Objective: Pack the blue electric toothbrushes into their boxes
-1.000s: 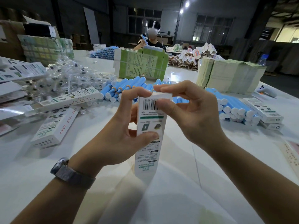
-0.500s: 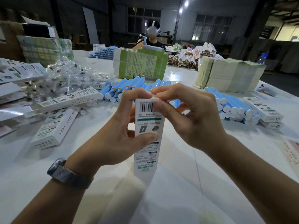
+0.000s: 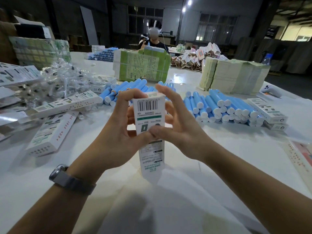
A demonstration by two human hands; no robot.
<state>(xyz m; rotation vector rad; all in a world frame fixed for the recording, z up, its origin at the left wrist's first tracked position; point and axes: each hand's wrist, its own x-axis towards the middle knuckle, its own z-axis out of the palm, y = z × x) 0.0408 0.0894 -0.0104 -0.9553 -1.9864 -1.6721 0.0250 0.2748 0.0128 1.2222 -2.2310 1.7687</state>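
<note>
A white toothbrush box (image 3: 150, 115) with a barcode near its top stands upright in front of me, its lower end on the white table (image 3: 185, 208). My left hand (image 3: 114, 137) grips its left side, fingers curled at the top and thumb on the front. My right hand (image 3: 182, 125) holds the right side, with the thumb on the front face and the fingers behind. The top flap looks folded down. Loose blue electric toothbrushes lie in a pile behind the box (image 3: 118, 88) and a larger pile to the right (image 3: 224, 107).
Filled white boxes (image 3: 52, 132) and clear bags of brush heads (image 3: 55, 81) lie at the left. More boxes (image 3: 266, 110) sit at the right. Stacks of flat cartons (image 3: 141, 66) (image 3: 236, 76) stand behind the piles. A person (image 3: 154, 38) works across the table.
My right hand's fingers came off the top flap and slid down to the box's right side. The flap now lies folded down. My left hand kept its grip.
</note>
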